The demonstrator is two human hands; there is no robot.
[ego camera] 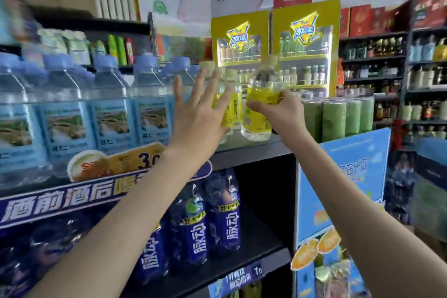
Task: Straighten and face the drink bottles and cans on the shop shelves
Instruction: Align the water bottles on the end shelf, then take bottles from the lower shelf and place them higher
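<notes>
Here the right hand [281, 109] grips a tilted clear plastic bottle with a yellow label [260, 106] above the right end of the dark upper shelf [251, 150]. The left hand [200, 113], fingers spread wide, covers more yellow-labelled bottles [233, 94] beside it. Blue-capped water bottles [108, 106] crowd the left; green cans [338, 118] stand right.

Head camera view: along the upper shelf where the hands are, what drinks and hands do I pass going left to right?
Blue-labelled water bottles → open left hand → tilted yellow-labelled bottle in the right hand's grip → green-wrapped can packs.
</notes>
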